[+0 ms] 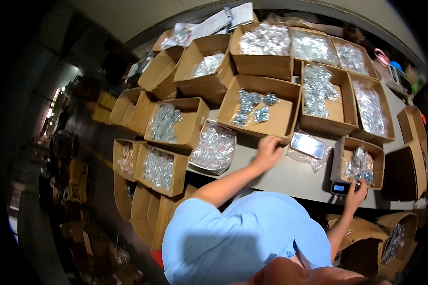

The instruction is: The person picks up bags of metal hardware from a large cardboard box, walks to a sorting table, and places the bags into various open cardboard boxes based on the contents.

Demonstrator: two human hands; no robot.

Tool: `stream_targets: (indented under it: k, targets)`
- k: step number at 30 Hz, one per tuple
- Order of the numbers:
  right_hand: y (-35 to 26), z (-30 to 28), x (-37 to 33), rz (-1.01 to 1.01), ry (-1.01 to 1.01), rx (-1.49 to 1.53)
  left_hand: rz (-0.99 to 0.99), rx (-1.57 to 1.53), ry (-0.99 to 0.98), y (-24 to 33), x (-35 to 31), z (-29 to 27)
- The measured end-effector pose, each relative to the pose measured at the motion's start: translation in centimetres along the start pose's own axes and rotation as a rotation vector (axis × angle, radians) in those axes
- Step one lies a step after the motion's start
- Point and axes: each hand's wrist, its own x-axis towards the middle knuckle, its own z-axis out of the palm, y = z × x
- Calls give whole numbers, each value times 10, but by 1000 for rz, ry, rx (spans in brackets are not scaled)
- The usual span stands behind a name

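Observation:
My left hand (270, 151) is at the front wall of a wide cardboard box (290, 111), its fingers curled over the rim. Inside that box lie several small clear packets of shiny metal parts (261, 114). To the right, my right hand (357, 191) grips the near edge of a small cardboard box (338, 159), thumb and fingers close together at the rim. This box holds a heap of packets (360, 164) and sits on a scale (340, 188) with a lit blue display. Between my hands, a phone (308, 145) rests on a clear plastic bag (314, 163).
Cardboard boxes of bagged parts crowd the back and left of the grey table (290, 176). A white-rimmed box (213, 146) of packets stands left of my left hand. Papers (223, 21) lie at the back. Tall cardboard (404, 173) stands at the right; an open carton (390, 237) is below.

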Motion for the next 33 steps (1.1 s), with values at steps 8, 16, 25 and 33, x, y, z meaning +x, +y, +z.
stream_targets:
  k: [8, 16, 25, 33]
  targets:
    - [-78, 18, 34, -139, -48, 88, -608, 662, 150, -117, -80, -126]
    - [-185, 62, 33, -220, -185, 226, -484, 357, 203, -158, -80, -169]
    - [-201, 69, 4, -133, -203, 191, -499, -871, -20, -99, -6, -117]
    - [-124, 10, 5, 47, 41, 26, -173, -1232, -393, 75, 67, 63]
